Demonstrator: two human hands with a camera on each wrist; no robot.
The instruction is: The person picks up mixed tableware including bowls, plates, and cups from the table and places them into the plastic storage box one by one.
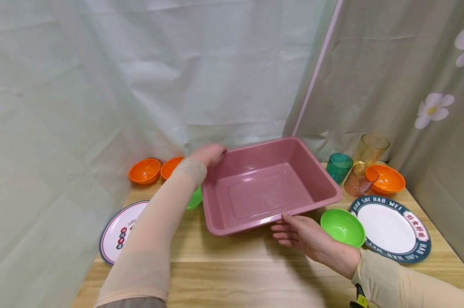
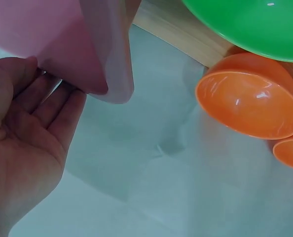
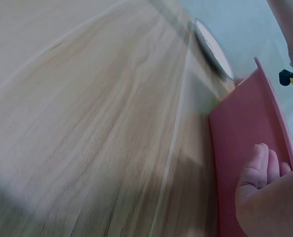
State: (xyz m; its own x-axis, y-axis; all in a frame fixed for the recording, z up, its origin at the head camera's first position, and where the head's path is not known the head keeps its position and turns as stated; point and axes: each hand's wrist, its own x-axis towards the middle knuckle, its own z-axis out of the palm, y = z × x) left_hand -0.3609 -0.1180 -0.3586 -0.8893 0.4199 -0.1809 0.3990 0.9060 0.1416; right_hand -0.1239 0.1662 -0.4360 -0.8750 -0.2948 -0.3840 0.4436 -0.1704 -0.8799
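Pink basin (image 1: 263, 194), right hand (image 1: 309, 236) pinching near side, left hand (image 1: 210, 155) gripping corner — palm (image 2: 28, 153) visible from left wrist, hidden from head

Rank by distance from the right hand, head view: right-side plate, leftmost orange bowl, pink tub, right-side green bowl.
1. Pink tub: front rim touches the right hand.
2. Right-side green bowl: just right of it.
3. Right-side plate: beyond that bowl.
4. Leftmost orange bowl: far left.

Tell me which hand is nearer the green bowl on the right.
Right. The right hand holds the near rim of the pink basin, just left of the green bowl; the left hand is at the basin's far left corner, much farther off.
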